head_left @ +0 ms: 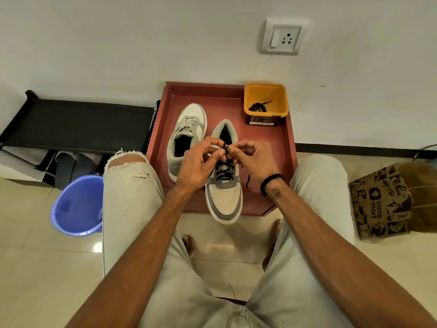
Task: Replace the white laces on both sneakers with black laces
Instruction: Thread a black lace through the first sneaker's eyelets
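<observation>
Our left hand point(197, 162) and right hand point(254, 159) meet over the near sneaker point(224, 185), each pinching an end of the black lace point(224, 170) at the top eyelets. The shoe's toe juts past the near edge of the red tray point(269, 147). The lower rows are already crossed in black; we judge this shoe nearly laced, with a snug pull and a knot to follow. Beside it, toward the tray's left edge, the second sneaker point(186, 136) wears its white lace point(185, 124). A spare black lace point(259, 106) waits in the yellow tub point(266, 102) at the far right corner.
</observation>
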Demonstrator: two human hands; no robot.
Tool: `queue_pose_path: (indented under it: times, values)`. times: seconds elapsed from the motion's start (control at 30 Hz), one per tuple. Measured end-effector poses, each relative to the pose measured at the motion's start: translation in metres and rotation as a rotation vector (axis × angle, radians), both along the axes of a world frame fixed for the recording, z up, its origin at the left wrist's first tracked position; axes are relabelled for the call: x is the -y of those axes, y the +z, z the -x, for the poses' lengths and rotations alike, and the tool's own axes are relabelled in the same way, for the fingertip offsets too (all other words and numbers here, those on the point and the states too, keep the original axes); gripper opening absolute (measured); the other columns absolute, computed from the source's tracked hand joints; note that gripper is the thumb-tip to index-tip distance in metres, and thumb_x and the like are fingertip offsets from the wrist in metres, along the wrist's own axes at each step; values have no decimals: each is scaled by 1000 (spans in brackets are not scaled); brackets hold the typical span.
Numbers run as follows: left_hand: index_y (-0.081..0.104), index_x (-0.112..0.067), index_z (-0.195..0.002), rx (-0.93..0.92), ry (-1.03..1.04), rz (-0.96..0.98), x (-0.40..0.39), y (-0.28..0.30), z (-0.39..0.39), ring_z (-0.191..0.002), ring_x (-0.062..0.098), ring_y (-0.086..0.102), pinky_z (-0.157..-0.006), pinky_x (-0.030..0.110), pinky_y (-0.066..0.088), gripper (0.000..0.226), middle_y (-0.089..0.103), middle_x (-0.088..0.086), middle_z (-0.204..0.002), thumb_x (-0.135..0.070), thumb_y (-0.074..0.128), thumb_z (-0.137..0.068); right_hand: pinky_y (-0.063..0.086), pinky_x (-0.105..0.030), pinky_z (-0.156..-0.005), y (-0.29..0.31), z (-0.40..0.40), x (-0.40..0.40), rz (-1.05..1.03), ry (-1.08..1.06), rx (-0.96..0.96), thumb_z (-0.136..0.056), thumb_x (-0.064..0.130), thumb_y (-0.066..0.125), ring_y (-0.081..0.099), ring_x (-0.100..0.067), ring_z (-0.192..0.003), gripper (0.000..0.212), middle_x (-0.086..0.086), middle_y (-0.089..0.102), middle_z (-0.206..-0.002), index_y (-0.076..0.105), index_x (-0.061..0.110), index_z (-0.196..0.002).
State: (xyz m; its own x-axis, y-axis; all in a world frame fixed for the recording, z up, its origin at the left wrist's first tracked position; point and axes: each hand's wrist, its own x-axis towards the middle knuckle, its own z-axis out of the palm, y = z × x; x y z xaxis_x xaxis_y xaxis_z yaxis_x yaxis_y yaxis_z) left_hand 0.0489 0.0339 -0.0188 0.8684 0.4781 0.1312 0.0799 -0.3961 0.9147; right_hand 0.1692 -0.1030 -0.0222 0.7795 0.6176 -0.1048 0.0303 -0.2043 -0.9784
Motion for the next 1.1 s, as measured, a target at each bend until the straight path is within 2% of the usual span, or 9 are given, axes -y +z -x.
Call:
queue_pose_path:
  times: [0.13, 0.27, 0.33, 0.43, 0.6, 0.73, 0.83, 0.97, 1.1]
  values:
    - [68, -20, -108, -14, -14, -14, -2, 0, 0, -82, 13, 75, -78, 39, 62, 11, 77, -5, -83, -24, 71, -98, 55, -24, -63, 2, 1, 1, 22, 82, 19, -95, 13, 73, 67, -6, -66, 10, 5, 77, -77, 80, 15, -102]
    - [75, -19, -101, -22, -2, -7, -5, 0, -6, -86, 11, 75, -80, 42, 63, 11, 77, -7, -88, -27, 76, -94, 55, -23, -65, 6, 0, 4, 23, 98, -23, -93, 11, 74, 70, -9, -73, 13, 3, 79, -84, 79, 17, -103]
    - [76, -17, -100, -23, -5, 21, -5, 0, -9, -83, 12, 75, -79, 38, 63, 12, 77, -5, -87, -26, 78, -93, 57, -23, -67, 7, 0, 6, 5, 133, -25, -91, 6, 75, 74, -11, -81, 18, -1, 80, -91, 79, 12, -108]
    - [70, -12, -99, -31, 30, 74, -7, -1, -12, -75, 15, 76, -74, 32, 62, 21, 77, 1, -79, -29, 80, -91, 62, -32, -77, 6, 0, 9, -10, 189, 8, -91, 9, 77, 76, -19, -90, 20, -3, 80, -96, 78, 12, -111]
    - [70, -7, -95, -57, 49, 151, -14, -6, -15, -73, 22, 76, -76, 36, 62, 29, 77, 6, -76, -35, 80, -90, 58, -25, -69, 2, -3, 9, -4, 193, 37, -95, 13, 73, 70, -10, -75, 16, -1, 79, -91, 79, 13, -110]
    - [76, -6, -104, -67, -3, 219, -13, -5, -15, -65, 2, 67, -64, 14, 50, 20, 76, 5, -80, -24, 70, -99, 56, -22, -64, 1, -6, 7, -77, 79, -87, -95, 9, 72, 64, -10, -69, 11, -3, 77, -83, 78, 10, -104]
    - [77, -6, -115, -97, -70, 168, -15, -6, -11, -76, -3, 68, -70, 11, 49, 21, 77, 2, -90, -18, 68, -100, 54, -20, -61, 1, -8, 7, -107, 14, -138, -94, 7, 72, 63, -9, -66, 8, -4, 76, -80, 77, 8, -100]
    - [76, -11, -120, -114, -95, 158, -19, -4, -8, -104, 8, 74, -93, 22, 56, 27, 79, 0, -109, -15, 75, -94, 54, -20, -61, 0, -7, 6, -107, 7, -164, -94, 8, 72, 63, -9, -65, 8, -4, 76, -78, 77, 8, -100]
    - [78, -9, -117, -94, -69, 119, -18, -2, -10, -101, 7, 74, -92, 20, 56, 27, 79, 0, -107, -14, 79, -90, 55, -20, -61, 0, -8, 7, -111, -2, -174, -94, 9, 73, 63, -9, -65, 9, -6, 76, -80, 77, 6, -102]
